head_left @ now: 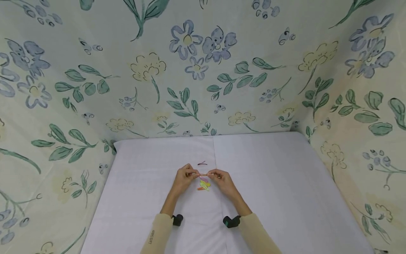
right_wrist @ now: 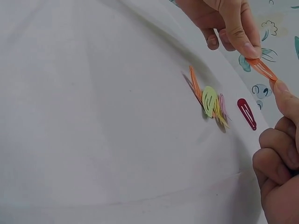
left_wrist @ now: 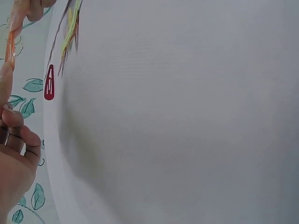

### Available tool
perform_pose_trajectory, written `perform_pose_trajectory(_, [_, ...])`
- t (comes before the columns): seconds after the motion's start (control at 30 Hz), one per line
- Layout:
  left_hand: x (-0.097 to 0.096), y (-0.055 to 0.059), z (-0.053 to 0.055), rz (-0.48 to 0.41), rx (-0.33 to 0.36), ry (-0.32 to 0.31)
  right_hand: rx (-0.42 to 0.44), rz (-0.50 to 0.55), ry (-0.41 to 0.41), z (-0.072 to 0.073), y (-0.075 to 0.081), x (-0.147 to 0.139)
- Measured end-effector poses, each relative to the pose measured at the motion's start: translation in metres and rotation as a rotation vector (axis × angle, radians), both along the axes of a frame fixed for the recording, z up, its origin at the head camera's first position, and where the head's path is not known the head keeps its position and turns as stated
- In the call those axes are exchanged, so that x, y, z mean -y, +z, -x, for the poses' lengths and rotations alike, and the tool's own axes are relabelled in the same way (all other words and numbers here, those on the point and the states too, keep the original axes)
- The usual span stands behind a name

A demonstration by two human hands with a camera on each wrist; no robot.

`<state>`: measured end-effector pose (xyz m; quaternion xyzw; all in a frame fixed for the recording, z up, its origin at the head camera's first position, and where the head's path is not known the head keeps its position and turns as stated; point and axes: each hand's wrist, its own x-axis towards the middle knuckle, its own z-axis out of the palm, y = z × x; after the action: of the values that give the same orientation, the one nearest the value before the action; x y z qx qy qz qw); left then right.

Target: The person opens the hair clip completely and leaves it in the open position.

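Head view, grip: left hand [head_left: 185, 179] and right hand [head_left: 223, 181] each pinch one end of an orange hair clip [head_left: 203, 174], fingertips closed.
Head view, position: above the tabletop [head_left: 285, 187], roughly midway between its side edges.
Head view, red clip [head_left: 202, 163]: nearer the far edge than the clip pile [head_left: 204, 184].
Left wrist view, hold: orange hair clip spans both fingertips, likely for two-ended control.
Right wrist view, clip pile: overlapping, red clip apart; presumably grouped for easy reach.

- head: the white table [head_left: 279, 183] is viewed from above, forward and down, farthest off;
- left wrist: it is seen closer, beside the left hand [head_left: 184, 179];
- right wrist: likewise, beside the right hand [head_left: 223, 181];
- the held orange clip [right_wrist: 264, 70] is shared by both wrist views
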<state>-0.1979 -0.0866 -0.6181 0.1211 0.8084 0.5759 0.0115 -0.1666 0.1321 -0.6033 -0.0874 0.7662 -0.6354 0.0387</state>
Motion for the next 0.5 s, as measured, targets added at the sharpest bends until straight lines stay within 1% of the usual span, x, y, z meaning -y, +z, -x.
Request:
perform_pose_trajectory(0.17, [0.001,-0.001,0.001,-0.036,-0.001,-0.014,-0.003,-0.002,0.012,0.000,-0.001,-0.001])
perform_pose_trajectory(0.3, [0.002,-0.001,0.001,-0.047,-0.002,-0.018,-0.004,0.000,0.018,0.001,-0.004,0.000])
perform_pose_trajectory(0.5, [0.001,0.001,-0.001,-0.062,-0.021,0.007,0.006,-0.014,0.001,0.013,-0.032,-0.001])
